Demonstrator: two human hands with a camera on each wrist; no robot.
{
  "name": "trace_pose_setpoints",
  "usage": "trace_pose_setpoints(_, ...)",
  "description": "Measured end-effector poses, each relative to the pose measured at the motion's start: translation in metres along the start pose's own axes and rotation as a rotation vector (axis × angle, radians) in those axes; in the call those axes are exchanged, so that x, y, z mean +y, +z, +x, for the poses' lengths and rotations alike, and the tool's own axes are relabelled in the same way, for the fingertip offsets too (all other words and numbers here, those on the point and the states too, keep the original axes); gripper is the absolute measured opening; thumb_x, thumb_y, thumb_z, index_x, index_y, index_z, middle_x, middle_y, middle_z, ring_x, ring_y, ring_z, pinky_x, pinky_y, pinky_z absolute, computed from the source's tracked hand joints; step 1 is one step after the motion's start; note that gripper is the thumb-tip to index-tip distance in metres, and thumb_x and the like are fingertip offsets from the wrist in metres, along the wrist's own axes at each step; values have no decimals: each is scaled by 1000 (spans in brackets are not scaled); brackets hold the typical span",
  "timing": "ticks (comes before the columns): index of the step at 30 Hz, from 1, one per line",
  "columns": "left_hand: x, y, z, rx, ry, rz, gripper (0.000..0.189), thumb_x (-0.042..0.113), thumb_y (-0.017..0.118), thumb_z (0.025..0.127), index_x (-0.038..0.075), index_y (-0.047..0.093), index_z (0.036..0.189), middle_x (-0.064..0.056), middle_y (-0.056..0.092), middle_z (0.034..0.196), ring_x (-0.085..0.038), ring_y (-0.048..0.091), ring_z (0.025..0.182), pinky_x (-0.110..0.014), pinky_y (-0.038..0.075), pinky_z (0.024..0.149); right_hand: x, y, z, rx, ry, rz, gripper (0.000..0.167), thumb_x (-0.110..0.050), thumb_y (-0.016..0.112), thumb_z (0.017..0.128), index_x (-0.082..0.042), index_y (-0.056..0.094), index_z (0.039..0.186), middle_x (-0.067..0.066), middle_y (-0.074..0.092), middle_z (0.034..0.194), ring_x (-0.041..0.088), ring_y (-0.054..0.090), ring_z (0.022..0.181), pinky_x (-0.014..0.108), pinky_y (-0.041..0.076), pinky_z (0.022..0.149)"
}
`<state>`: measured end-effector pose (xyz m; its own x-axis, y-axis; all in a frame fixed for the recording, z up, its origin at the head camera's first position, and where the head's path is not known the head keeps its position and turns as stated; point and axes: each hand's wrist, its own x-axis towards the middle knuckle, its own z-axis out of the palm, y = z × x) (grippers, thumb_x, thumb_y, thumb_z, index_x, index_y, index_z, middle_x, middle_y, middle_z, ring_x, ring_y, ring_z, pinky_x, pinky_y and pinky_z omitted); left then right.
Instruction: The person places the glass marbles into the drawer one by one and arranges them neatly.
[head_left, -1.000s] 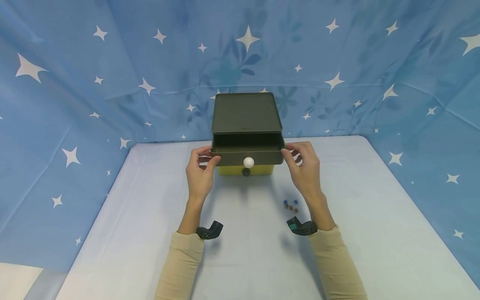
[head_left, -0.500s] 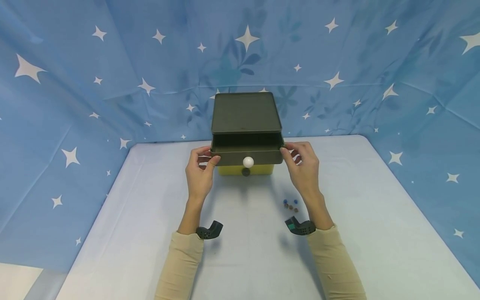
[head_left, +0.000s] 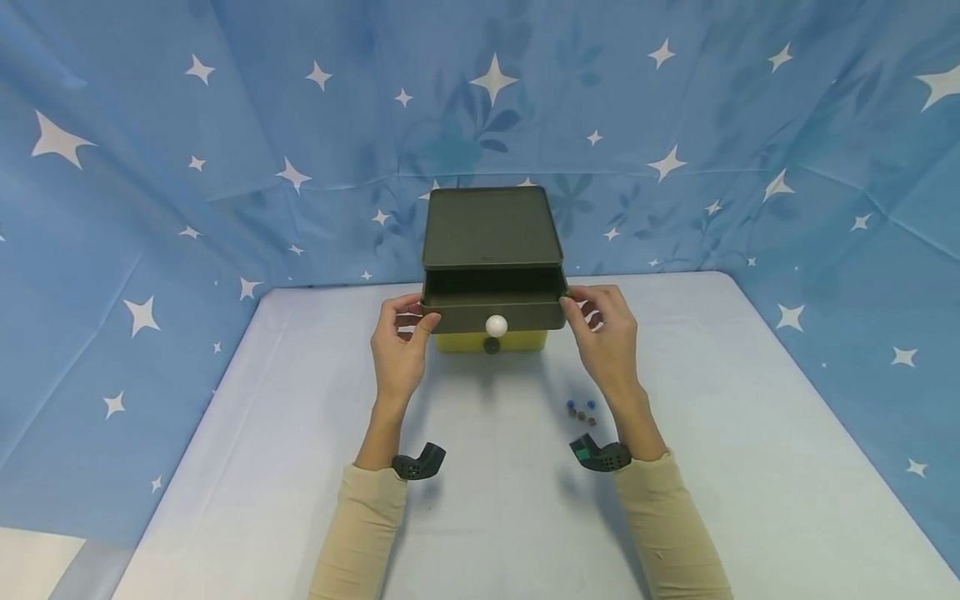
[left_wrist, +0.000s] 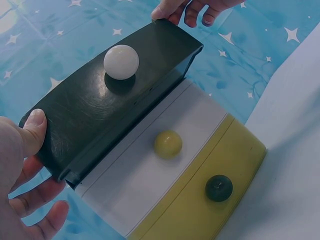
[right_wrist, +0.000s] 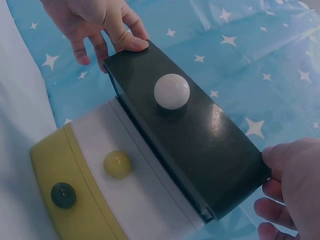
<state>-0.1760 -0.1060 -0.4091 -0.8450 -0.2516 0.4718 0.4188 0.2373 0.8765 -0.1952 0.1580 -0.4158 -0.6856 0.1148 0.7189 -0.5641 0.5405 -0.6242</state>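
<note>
A small drawer cabinet [head_left: 491,227] with a dark green top stands at the back of the table. Its dark green top drawer [head_left: 461,317] is pulled out, and the part of its inside that shows is bare. A round white knob [left_wrist: 121,62] sits on that drawer's front. My left hand [head_left: 397,354] pinches the drawer's left front corner, thumb on the front face. At the right front corner my right hand [head_left: 611,342] grips the same way. Below are a white drawer [left_wrist: 122,182] with a yellow knob [right_wrist: 117,164] and a yellow drawer [right_wrist: 50,155] with a green knob [right_wrist: 63,195], both pushed in.
Several small blue and brown beads [head_left: 582,415] lie on the white tabletop [head_left: 495,500], left of my right wrist. A blue curtain [head_left: 315,208] with white stars hangs right behind the cabinet and along both sides of the table.
</note>
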Motion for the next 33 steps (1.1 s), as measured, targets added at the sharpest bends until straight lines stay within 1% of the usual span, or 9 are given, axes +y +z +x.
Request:
trace_pose_setpoints(8,0,-1,-1,0,0,-2,38,8,75,88,-3,61,122,-27,61,107,-39,63,95,-15,43,71,-2,-1,-1,-12,13,-10,22,-10,72,92,2,72,110,17,65,101,15,57,81,14,43,69)
trace_pose_setpoints(13,0,-1,0,3,7,-6,38,8,75,88,-4,61,122,-27,61,106,-41,63,95,-15,42,71,0,-2,1,-3,-6,-6,21,-10,73,91,2,72,109,18,66,101,19,58,80,14,43,68)
trace_pose_setpoints(19,-1,0,1,1,4,4,39,9,76,88,-3,60,122,-26,62,107,-39,64,96,-16,42,71,1,-10,3,-15,13,-47,25,-13,70,94,1,68,115,18,67,103,23,60,83,22,46,69)
trace_pose_setpoints(27,0,0,1,0,12,13,39,8,76,88,-4,60,122,-26,61,106,-40,64,96,-16,43,71,3,-17,5,-20,51,-64,27,-16,68,96,1,67,118,18,66,103,21,59,86,21,44,72)
trace_pose_setpoints(30,0,0,1,3,16,11,39,8,76,88,-4,61,122,-26,61,106,-40,64,95,-16,43,71,4,-20,5,-25,63,-69,27,-15,68,96,1,66,118,17,67,103,18,58,87,25,46,73)
trace_pose_setpoints(33,1,0,0,5,14,6,38,8,75,88,-4,61,121,-27,61,107,-41,64,95,-16,43,71,5,-22,6,-28,77,-66,26,-14,68,96,0,67,117,17,67,103,12,56,87,30,47,72)
